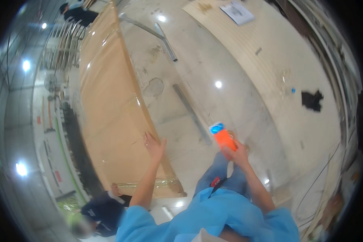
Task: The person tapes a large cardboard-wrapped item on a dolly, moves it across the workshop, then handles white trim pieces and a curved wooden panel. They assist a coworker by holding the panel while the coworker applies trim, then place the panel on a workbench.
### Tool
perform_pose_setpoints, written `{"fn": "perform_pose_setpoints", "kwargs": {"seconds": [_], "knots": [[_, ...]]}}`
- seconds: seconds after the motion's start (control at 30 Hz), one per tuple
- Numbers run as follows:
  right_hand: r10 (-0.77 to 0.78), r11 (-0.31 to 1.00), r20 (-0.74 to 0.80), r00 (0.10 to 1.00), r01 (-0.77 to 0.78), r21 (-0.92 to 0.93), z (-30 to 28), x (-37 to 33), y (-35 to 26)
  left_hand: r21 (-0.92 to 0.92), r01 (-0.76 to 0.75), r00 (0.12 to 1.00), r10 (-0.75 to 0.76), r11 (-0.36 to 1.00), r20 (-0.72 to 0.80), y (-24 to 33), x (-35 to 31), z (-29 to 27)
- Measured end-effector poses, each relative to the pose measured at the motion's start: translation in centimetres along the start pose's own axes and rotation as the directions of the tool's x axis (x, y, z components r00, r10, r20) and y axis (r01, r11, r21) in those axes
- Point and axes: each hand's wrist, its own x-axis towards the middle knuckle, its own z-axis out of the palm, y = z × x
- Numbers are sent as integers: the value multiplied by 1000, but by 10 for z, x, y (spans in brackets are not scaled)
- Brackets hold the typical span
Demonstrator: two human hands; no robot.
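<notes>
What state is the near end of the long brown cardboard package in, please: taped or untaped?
Taped: shiny clear tape runs across the near end of the cardboard package. I cannot tell about the underside.

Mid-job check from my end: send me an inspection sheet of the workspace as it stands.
Surface: large brown-wrapped package, clear tape across its near end.
Job's things: orange-and-blue item, exact kind unclear.
Clutter: metal bars on the floor; white papers and crumpled black item on the cream surface at right.
Hands: left hand open at the package's right edge, contact unclear; right hand gripping the orange-and-blue item.
Cables: thin dark cable, lower right.
Surroundings: one person lower left, another upper left.
</notes>
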Motion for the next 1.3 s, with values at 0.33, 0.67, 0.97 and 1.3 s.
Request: {"fn": "perform_pose_setpoints", "kwargs": {"seconds": [0.33, 0.67, 0.97, 1.3], "knots": [[-167, 795, 635, 754, 484, -366, 114, 177, -272, -805, 591, 726, 403, 48, 557, 120, 174, -104], [-77, 902, 502, 861, 275, -333, 215, 301, -350, -902, 216, 867, 351, 374, 354, 128, 400, -131], [-56, 900, 496, 866, 259, -351, 309, 427, -395, -881, 223, 895, 270, 416, 354, 117, 564, -145], [185, 569, 678, 711, 485, -664, 400, 643, -501, -858, 207, 874, -483, 469, -54, 77, 686, -72]]}}
